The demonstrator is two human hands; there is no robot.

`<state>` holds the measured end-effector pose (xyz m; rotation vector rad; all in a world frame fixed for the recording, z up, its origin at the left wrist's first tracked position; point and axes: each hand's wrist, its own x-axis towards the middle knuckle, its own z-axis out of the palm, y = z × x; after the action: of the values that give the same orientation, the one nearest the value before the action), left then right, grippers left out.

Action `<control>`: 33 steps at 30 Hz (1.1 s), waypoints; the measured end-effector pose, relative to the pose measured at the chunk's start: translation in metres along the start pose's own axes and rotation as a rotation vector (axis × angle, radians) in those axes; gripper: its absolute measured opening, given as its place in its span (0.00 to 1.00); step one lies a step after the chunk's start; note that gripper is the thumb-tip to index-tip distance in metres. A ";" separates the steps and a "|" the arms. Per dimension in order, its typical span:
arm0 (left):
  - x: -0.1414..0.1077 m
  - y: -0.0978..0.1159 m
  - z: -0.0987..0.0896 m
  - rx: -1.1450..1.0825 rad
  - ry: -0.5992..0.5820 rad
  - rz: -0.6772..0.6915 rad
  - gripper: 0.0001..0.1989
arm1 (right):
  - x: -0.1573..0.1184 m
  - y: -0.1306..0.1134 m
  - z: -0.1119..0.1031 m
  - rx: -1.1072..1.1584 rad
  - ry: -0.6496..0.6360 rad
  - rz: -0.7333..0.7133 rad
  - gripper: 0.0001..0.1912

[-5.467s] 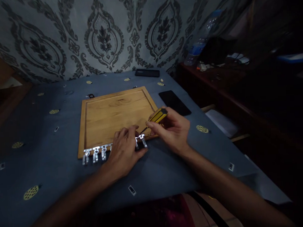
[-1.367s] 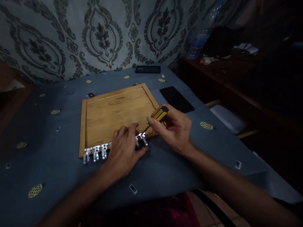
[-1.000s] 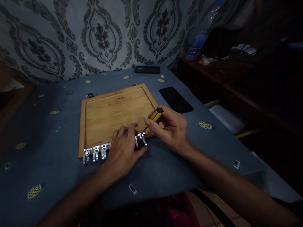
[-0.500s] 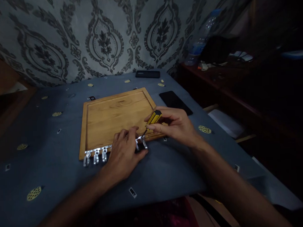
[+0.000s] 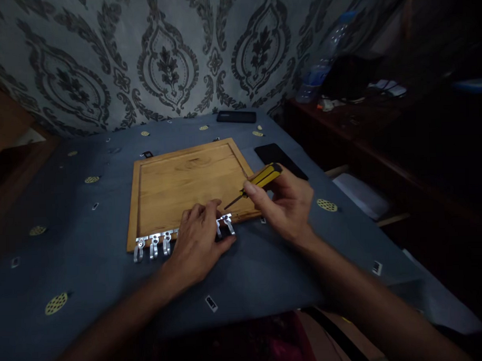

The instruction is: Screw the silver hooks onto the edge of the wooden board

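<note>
A wooden board (image 5: 189, 177) with a raised border lies flat in the middle of the table. Along its near edge runs a silver metal hook rail (image 5: 155, 241) whose several hooks hang over the side. My left hand (image 5: 198, 240) grips the rail near its right part, fingers on top of the board and thumb below the edge; it hides the rail's middle. In my right hand (image 5: 291, 202) is a yellow and black screwdriver (image 5: 260, 179), held between thumb and fingers. Its tip points down and left, just above the rail's right end and apart from it.
A black phone-like slab (image 5: 280, 160) lies right of the board, with another dark phone (image 5: 236, 116) by the patterned wall. A small black item (image 5: 147, 154) sits behind the board. On the dark side table at right stands a plastic bottle (image 5: 320, 67). Blue patterned cloth (image 5: 111, 301) covers the table.
My right hand has drawn the screwdriver up and back to the right, off the rail's right end, and tilted it lower. My left hand stays in place on the rail.
</note>
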<state>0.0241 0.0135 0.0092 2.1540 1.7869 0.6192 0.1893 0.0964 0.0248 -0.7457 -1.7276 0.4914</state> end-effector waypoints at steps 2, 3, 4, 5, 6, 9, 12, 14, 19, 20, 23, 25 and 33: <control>0.000 0.000 0.000 0.001 -0.001 -0.009 0.31 | 0.001 0.000 0.001 -0.030 -0.067 -0.025 0.16; 0.000 0.000 0.000 0.001 -0.001 -0.013 0.31 | 0.002 0.000 0.001 -0.044 -0.093 -0.036 0.16; 0.001 0.000 0.000 0.002 -0.001 -0.017 0.31 | 0.002 0.000 0.001 -0.058 -0.110 -0.042 0.16; 0.001 0.001 0.000 0.003 -0.001 -0.019 0.31 | 0.003 0.000 0.002 -0.069 -0.121 -0.042 0.16; 0.001 0.001 0.000 0.005 -0.004 -0.019 0.31 | 0.003 0.000 0.002 -0.074 -0.128 -0.040 0.16; 0.001 0.001 0.000 0.019 -0.009 -0.018 0.30 | 0.002 -0.001 0.002 -0.077 -0.132 -0.050 0.18; 0.001 0.000 0.000 0.029 -0.001 -0.018 0.31 | 0.002 0.000 0.002 -0.103 -0.135 -0.083 0.19; 0.001 0.000 0.000 0.027 0.001 -0.016 0.31 | 0.001 0.000 0.003 -0.111 -0.138 -0.099 0.20; 0.001 0.000 0.000 0.019 0.000 -0.014 0.30 | 0.001 0.003 0.004 -0.082 -0.161 -0.081 0.19; 0.001 0.000 0.000 0.022 0.001 -0.014 0.30 | 0.002 0.003 0.004 -0.071 -0.168 -0.073 0.19; 0.001 0.000 0.000 0.027 0.009 -0.009 0.31 | 0.005 0.001 0.003 -0.005 -0.224 -0.034 0.18; 0.001 0.000 0.000 0.023 0.011 -0.011 0.30 | 0.007 0.000 0.002 0.076 -0.286 0.030 0.16; 0.001 0.000 0.001 0.034 0.016 -0.003 0.30 | 0.012 -0.002 -0.003 0.359 -0.459 0.201 0.13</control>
<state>0.0245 0.0143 0.0089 2.1742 1.8214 0.6108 0.1899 0.1030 0.0351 -0.5743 -1.9128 1.1497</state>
